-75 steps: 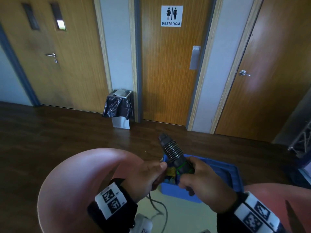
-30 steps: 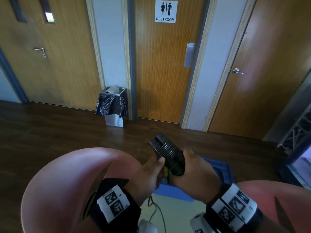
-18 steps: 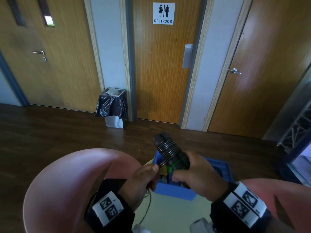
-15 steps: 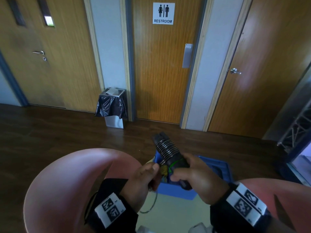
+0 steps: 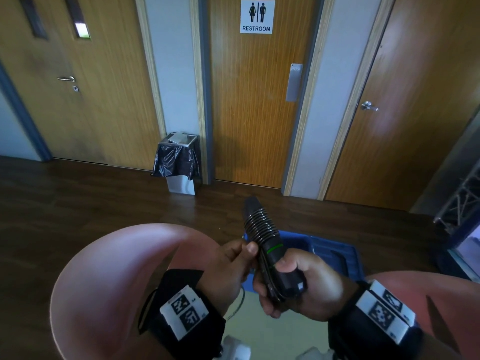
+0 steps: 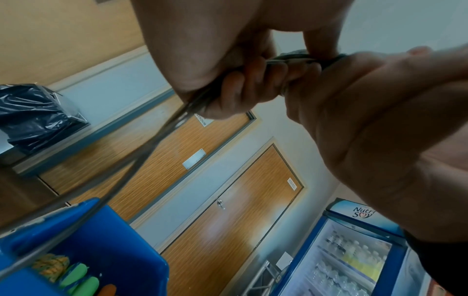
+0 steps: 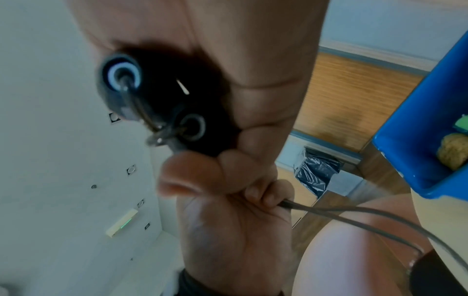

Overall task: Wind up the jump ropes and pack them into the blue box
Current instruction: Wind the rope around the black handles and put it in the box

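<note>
We grip the black handles [image 5: 275, 258] in our right hand [image 5: 304, 287], coils wound on already. Our left hand [image 5: 228, 271] pinches the loose cord [image 6: 142, 152]; that tail remains, then the blue box [image 5: 335, 253].

Black wrist cuffs [image 5: 181, 307] bearing white square-code tags [image 5: 384, 315], over what look like pink trousers [image 5: 104, 281].

A blue box [image 5: 335, 252] sits on a pale table [image 5: 262, 333].

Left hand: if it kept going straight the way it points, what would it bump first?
Probably the right hand and the black handles it holds. The left hand points right at them and looks almost touching already, though depth is hard to judge.
</note>
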Demonstrator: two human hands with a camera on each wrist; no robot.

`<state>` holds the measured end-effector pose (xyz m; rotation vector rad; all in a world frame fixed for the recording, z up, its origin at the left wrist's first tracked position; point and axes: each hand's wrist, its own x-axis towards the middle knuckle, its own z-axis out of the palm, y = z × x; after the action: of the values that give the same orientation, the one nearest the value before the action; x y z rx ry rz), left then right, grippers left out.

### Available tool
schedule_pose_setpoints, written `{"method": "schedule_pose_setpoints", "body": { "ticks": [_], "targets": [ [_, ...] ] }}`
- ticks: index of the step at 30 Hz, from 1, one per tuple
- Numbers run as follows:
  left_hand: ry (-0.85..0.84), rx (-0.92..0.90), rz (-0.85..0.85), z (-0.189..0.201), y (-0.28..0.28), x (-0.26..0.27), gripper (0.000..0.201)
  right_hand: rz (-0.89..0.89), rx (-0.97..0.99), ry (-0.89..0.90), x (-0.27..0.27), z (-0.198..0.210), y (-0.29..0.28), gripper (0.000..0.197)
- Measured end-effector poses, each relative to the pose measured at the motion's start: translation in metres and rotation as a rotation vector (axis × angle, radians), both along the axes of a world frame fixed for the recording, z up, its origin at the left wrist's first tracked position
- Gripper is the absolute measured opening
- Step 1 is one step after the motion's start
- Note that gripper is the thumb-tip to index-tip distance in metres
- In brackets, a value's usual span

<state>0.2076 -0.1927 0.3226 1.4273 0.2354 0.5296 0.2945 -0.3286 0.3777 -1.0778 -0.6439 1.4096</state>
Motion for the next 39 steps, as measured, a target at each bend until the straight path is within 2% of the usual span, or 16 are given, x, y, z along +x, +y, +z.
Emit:
{"method": "schedule_pose_setpoints", "body": {
  "ticks": [3, 6, 10, 14, 18, 20, 22, 23, 25, 26, 28, 30, 32, 34, 37, 39],
  "targets": [
    [0.003, -0.023, -0.041, 0.004, -0.001, -0.001, 0.072, 0.067, 0.018, 0.009, 0.001, 0.004, -0.005, 0.062],
    [-0.046, -0.08, -0.202, 0.012, 0.001, -0.002, 0.077, 0.144, 0.038, 0.051, -0.001, 0.006, -0.009, 0.06],
    [-0.156, -0.045, -0.372, 0.03, 0.0, -0.006, 0.051, 0.204, 0.116, 0.168, -0.006, 0.008, -0.013, 0.053],
    [-0.167, 0.047, -0.273, 0.041, -0.006, -0.001, 0.072, 0.189, 0.143, 0.223, -0.007, 0.009, -0.021, 0.051],
    [-0.201, 0.09, -0.264, 0.037, -0.023, -0.001, 0.054, 0.199, 0.09, 0.204, 0.001, 0.007, -0.036, 0.056],
    [-0.202, 0.06, -0.224, 0.033, -0.031, 0.002, 0.038, 0.196, -0.02, 0.112, 0.006, 0.009, -0.048, 0.061],
    [-0.161, 0.053, -0.077, 0.032, -0.037, 0.009, 0.035, 0.053, -0.191, -0.026, 0.01, 0.014, -0.059, 0.058],
    [-0.124, 0.073, 0.014, 0.029, -0.037, 0.016, 0.035, -0.094, -0.256, -0.159, 0.014, 0.015, -0.065, 0.051],
    [-0.017, 0.111, 0.128, 0.027, -0.043, 0.028, 0.04, -0.371, -0.321, -0.607, 0.021, 0.015, -0.077, 0.034],
    [0.049, 0.106, 0.158, 0.027, -0.049, 0.034, 0.042, -0.437, -0.315, -0.824, 0.024, 0.018, -0.082, 0.034],
    [0.127, 0.116, 0.156, 0.024, -0.065, 0.048, 0.039, -0.4, -0.284, -1.113, 0.031, 0.019, -0.092, 0.049],
    [0.119, 0.109, 0.129, 0.026, -0.091, 0.062, 0.017, -0.302, -0.323, -1.289, 0.042, 0.014, -0.101, 0.062],
    [0.111, 0.098, 0.116, 0.03, -0.116, 0.076, 0.009, -0.319, -0.375, -1.377, 0.056, 0.003, -0.111, 0.061],
    [0.137, 0.122, 0.117, 0.028, -0.135, 0.089, 0.011, -0.383, -0.423, -1.388, 0.07, -0.001, -0.127, 0.05],
    [0.236, 0.17, 0.025, 0.018, -0.154, 0.109, 0.045, -0.422, -0.457, -1.39, 0.091, -0.007, -0.155, 0.044],
    [0.314, 0.142, -0.017, 0.014, -0.167, 0.115, 0.052, -0.444, -0.463, -1.418, 0.104, -0.012, -0.173, 0.048]
  ]
}}
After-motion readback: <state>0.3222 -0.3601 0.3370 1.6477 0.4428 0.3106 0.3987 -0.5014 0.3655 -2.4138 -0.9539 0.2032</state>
